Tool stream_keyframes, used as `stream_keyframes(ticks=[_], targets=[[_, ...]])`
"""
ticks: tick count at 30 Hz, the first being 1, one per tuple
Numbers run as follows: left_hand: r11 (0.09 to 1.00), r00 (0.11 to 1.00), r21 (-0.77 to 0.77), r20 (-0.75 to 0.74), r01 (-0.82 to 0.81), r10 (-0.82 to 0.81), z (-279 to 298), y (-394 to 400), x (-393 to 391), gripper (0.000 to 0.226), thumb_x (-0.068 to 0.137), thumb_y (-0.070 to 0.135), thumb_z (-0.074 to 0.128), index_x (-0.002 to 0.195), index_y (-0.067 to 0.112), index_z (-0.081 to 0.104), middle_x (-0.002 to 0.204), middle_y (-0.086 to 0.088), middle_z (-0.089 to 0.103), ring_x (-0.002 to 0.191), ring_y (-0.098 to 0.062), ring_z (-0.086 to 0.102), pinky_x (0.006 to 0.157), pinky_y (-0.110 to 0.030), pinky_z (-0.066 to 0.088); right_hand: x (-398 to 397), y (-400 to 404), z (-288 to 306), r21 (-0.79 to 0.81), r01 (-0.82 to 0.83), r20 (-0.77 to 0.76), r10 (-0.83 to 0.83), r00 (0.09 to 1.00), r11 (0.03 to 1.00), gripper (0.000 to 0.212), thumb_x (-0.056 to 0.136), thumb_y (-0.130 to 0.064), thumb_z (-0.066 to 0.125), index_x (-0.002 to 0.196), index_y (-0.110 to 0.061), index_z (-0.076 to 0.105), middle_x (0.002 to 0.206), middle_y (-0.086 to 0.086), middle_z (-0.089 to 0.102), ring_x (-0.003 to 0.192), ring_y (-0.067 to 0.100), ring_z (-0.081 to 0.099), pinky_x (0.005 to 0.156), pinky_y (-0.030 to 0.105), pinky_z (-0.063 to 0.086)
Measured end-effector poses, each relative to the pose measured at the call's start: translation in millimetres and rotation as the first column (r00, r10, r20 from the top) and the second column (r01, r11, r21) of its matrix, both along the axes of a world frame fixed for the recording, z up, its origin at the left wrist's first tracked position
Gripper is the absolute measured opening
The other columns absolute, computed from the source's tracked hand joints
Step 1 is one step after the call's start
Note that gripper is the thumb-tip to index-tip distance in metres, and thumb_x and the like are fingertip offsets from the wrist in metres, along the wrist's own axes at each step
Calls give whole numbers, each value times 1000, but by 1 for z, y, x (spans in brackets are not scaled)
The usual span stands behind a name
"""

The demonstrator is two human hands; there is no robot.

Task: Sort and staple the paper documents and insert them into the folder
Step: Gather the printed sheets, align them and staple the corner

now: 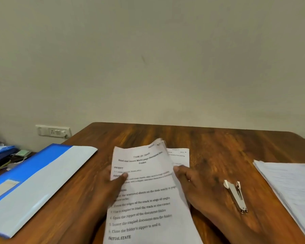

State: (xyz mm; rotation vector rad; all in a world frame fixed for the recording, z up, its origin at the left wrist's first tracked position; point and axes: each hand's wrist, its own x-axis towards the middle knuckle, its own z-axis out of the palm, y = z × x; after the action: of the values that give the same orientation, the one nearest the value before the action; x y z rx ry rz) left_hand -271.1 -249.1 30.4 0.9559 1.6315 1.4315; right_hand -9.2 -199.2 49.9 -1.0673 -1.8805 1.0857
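Two hands hold one sheaf of printed sheets (148,191) over the middle of the worktop (209,143), near its front edge. My left hand (111,184) grips the sheaf's left side with the thumb pressed across the top page, and my right hand (188,182) grips the right side, fingers curled behind. I judge I hold it from both sides like this to keep the pages from sliding while I square them, since their far corners fan out unevenly. One more sheet (180,155) lies flat on the worktop just behind the sheaf, partly hidden by it; it probably belongs in the set.

One stapler (236,195) lies on its side just right of my right hand, kept within easy reach for binding. One folder (37,178), blue with a grey flap, lies along the left edge, angled toward the far left corner, set aside until the pages are bound; I cannot tell whether it is open. One second stack of papers (292,191) sits at the right edge, well apart from the sheaf. How many pages each stack holds, I cannot count. Sorting looks unfinished, and nothing appears stapled yet.
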Motion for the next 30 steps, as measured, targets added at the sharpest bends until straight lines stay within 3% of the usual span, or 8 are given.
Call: stream_keyframes(ticks=[3,6,8,11,15,20,23,30], targets=[[991,990,14,-39,-132,132,-7,5,-14,21,97,22,74,117,16,70,88,-5,82,76,-29,80,75,-54,65,11,5,1,279,-33,375,-77,924,960,39,106,-54,36,129,-36,62,124,-40,54,112,-28,50,97,3,41],[985,978,67,-124,-159,166,-9,5,-20,14,98,22,72,111,16,71,75,2,79,63,-21,77,54,-35,59,16,15,-7,341,-103,635,-148,758,935,69,100,-74,24,141,-28,55,139,-13,62,125,8,58,117,39,36],[983,977,72,-121,-166,174,-9,5,-24,13,99,21,72,110,14,72,73,-1,79,62,-24,76,53,-31,57,16,21,-8,400,-82,667,-228,709,913,75,95,-82,21,121,-27,65,118,-12,71,103,11,66,107,40,45],[994,986,43,-131,-99,103,-7,6,-27,16,97,15,73,112,10,71,66,0,75,49,-14,70,45,-25,51,18,26,-8,520,-48,639,-351,684,853,76,92,-85,30,95,-21,71,86,-8,72,71,10,65,72,29,54],[1000,981,-4,-192,-12,11,-10,9,-36,14,95,13,75,108,10,71,65,1,74,45,-8,65,45,-24,51,23,39,-23,544,112,526,-443,726,831,53,90,-70,59,122,-31,72,112,-13,76,85,10,71,79,27,61],[999,990,-3,-137,40,-40,-15,12,-37,14,96,13,73,109,10,68,68,-3,75,48,-13,67,50,-28,52,25,56,-23,26,393,213,-390,896,919,71,85,-43,82,144,-30,45,135,-20,51,124,17,60,91,28,53],[996,990,18,-120,82,-80,-17,13,-34,16,99,8,69,113,2,64,48,8,60,34,-4,52,37,-16,40,25,58,-17,-244,385,49,-385,922,890,81,85,-34,85,151,-25,38,133,-8,62,109,19,65,82,33,57],[997,986,49,-156,64,-56,-19,15,-36,16,97,14,74,112,13,69,76,-4,79,61,-27,75,61,-48,63,17,54,-24,-268,316,21,-323,946,910,30,89,-25,81,118,-18,74,93,0,77,78,13,67,65,25,49]])
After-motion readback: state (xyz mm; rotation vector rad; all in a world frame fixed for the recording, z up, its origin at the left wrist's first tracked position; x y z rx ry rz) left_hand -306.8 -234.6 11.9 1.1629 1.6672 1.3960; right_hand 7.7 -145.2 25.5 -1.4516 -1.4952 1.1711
